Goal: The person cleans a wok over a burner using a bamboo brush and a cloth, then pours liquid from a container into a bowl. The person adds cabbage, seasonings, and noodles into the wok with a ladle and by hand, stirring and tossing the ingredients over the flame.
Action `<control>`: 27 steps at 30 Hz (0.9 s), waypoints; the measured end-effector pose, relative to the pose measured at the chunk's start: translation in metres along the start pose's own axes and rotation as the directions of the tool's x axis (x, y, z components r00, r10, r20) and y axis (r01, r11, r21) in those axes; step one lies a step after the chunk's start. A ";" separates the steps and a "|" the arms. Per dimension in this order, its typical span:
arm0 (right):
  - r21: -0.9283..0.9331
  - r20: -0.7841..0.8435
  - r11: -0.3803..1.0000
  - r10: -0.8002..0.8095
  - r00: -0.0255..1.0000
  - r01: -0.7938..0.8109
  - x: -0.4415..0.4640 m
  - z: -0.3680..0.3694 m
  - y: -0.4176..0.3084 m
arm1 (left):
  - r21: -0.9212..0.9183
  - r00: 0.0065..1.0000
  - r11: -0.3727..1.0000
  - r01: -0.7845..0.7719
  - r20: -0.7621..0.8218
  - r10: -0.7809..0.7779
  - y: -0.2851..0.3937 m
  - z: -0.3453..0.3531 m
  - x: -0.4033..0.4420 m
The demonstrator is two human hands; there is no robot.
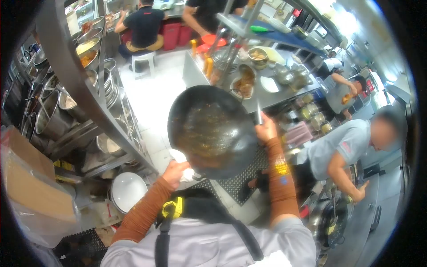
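While your left hand [175,172] clamps white cloth [178,156] against the wok [213,133] mid-frame, right hand [266,129] wrapped round a metal handle [259,114], a slipping cloth could tip the wok

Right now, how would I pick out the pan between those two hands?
Find the bright white floor. Below-right of it, between left hand and right hand, is the wok. Unlike the silvery pots at left, it is dark, with brown streaks inside.

Black wok [213,133], white cloth [178,155], brown sleeves [283,196]
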State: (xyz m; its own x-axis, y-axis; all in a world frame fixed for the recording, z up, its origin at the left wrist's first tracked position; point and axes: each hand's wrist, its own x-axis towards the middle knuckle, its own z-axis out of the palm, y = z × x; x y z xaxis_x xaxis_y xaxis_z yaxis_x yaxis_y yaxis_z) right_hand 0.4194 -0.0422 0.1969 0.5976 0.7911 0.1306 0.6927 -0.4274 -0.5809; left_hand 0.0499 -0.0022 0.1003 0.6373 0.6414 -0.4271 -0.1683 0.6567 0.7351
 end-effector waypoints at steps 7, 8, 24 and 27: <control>-0.082 -0.013 0.996 -0.042 0.999 0.041 -0.023 0.015 0.007 | -0.040 0.999 0.999 -0.022 0.047 0.023 0.000 0.031 0.000; -0.053 -0.018 0.998 -0.045 0.999 0.044 -0.024 0.016 0.009 | -0.061 0.998 0.998 -0.015 0.052 0.018 -0.005 0.029 0.005; 0.130 -0.050 0.991 0.024 0.998 -0.017 -0.045 0.027 0.032 | -0.056 0.995 0.994 0.093 0.042 -0.091 -0.015 0.050 0.001; 0.295 -0.153 0.954 0.000 0.988 0.046 -0.063 0.021 0.020 | -0.105 0.995 0.991 0.087 0.063 -0.081 -0.009 0.049 -0.009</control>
State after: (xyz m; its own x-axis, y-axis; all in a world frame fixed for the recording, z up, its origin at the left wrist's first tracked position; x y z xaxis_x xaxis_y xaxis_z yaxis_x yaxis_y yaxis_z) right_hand 0.3875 -0.0914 0.1605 0.6520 0.7152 0.2519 0.5696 -0.2426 -0.7853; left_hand 0.0827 -0.0332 0.1228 0.6946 0.5600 -0.4516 -0.1897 0.7481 0.6358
